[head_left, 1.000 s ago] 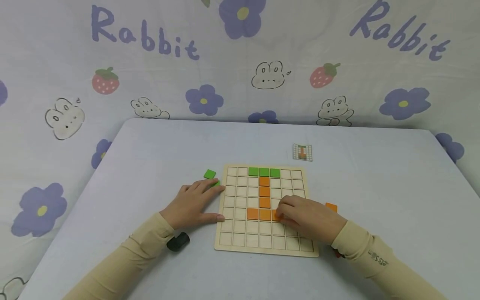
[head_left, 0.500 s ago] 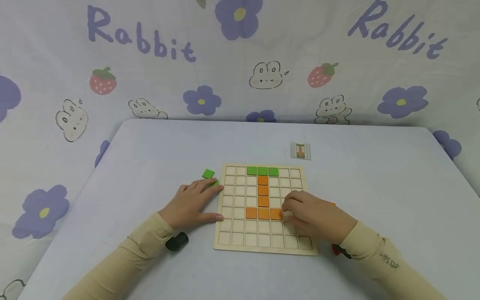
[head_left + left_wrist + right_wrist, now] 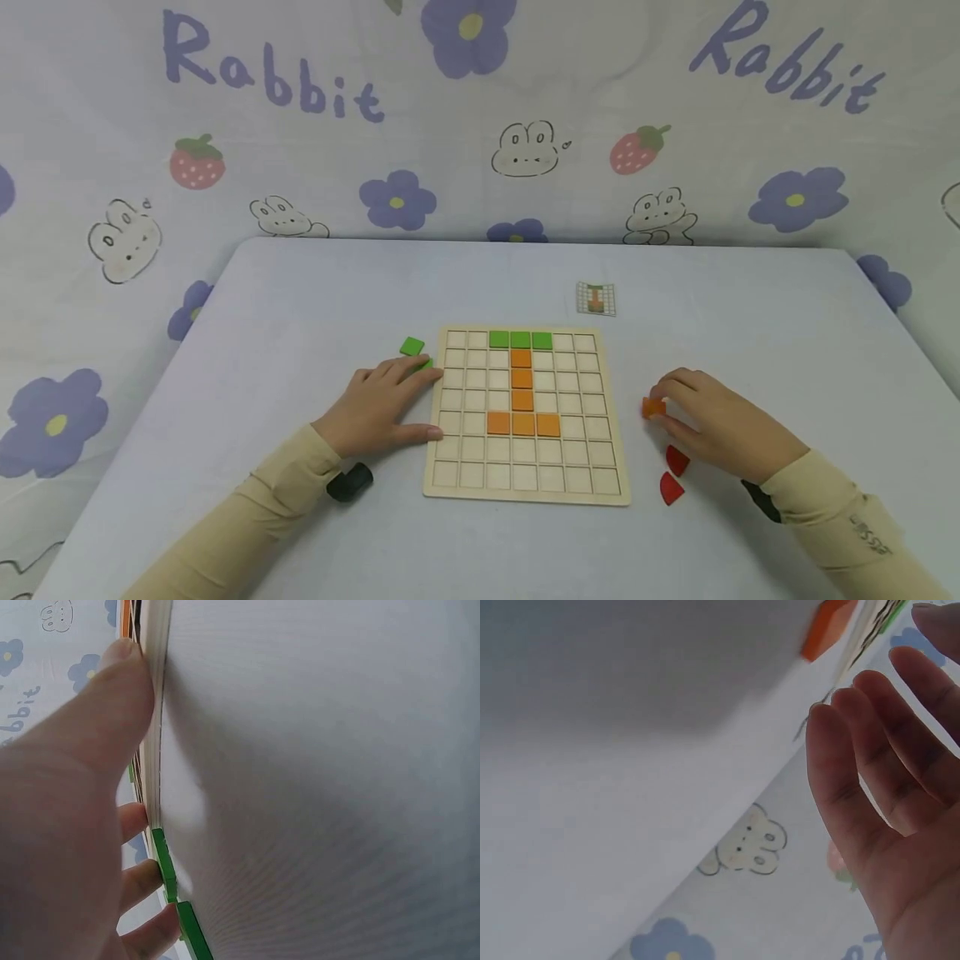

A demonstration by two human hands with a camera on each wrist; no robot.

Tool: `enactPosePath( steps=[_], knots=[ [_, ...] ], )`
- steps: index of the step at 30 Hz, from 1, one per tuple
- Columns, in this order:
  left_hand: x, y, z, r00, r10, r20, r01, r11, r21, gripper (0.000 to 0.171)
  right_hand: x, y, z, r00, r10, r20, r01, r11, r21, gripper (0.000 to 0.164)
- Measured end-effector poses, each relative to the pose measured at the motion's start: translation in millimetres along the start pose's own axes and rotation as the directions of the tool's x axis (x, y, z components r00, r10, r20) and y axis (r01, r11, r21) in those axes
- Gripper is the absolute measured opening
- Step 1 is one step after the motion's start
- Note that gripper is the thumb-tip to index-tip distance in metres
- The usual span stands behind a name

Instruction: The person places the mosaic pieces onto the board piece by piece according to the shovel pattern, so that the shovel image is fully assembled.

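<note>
A square wooden grid board lies on the table. Three green tiles sit in its far row, and several orange tiles form a column with a short row at its near end. My left hand rests along the board's left edge, thumb and index finger touching it, other fingers by two loose green tiles. Right of the board, my right hand reaches over loose orange pieces, partly hidden by its fingers. In the right wrist view its fingers are loosely bent, apart from an orange piece.
Two red quarter-circle pieces lie near the right hand. A small pattern card lies beyond the board. Dark objects sit beneath each wrist, the left one a rounded black piece. A printed cloth hangs behind the table.
My right hand has left the orange tile at the right end of the row and moved right, off the board, to the loose orange pieces. The left hand stays put.
</note>
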State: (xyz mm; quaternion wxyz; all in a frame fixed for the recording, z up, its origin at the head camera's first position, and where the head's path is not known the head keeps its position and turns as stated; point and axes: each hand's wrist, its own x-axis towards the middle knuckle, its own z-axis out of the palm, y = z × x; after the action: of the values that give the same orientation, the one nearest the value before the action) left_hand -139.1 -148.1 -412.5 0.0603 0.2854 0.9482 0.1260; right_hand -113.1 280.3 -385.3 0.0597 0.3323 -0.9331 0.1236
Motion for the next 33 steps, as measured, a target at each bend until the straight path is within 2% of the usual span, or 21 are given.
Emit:
enactPosePath(
  steps=[4,13,20,33],
  knots=[
    [-0.7,-1.8,2.8,1.000,0.004,-0.009,-0.003,1.000,0.006,0.078,-7.1,7.8,3.8,1.000,0.005,-0.019,-0.005,1.000,-0.005,0.032],
    [-0.3,-3.5,10.0,1.000,0.011,-0.022,-0.010,1.000,0.015,0.078,-11.5,13.5,15.1,0.999,0.044,0.032,-0.044,0.999,-0.021,0.031],
    [-0.9,-2.9,11.7,0.999,0.012,-0.031,-0.011,1.000,0.021,0.077,-11.1,14.3,22.4,1.000,-0.006,-0.016,0.005,0.999,-0.044,0.033],
    [-2.0,-3.1,14.0,0.999,0.024,-0.049,-0.023,0.999,0.023,0.076,-10.0,13.6,29.7,0.998,-0.041,-0.048,0.038,0.997,-0.063,0.033]
  ],
)
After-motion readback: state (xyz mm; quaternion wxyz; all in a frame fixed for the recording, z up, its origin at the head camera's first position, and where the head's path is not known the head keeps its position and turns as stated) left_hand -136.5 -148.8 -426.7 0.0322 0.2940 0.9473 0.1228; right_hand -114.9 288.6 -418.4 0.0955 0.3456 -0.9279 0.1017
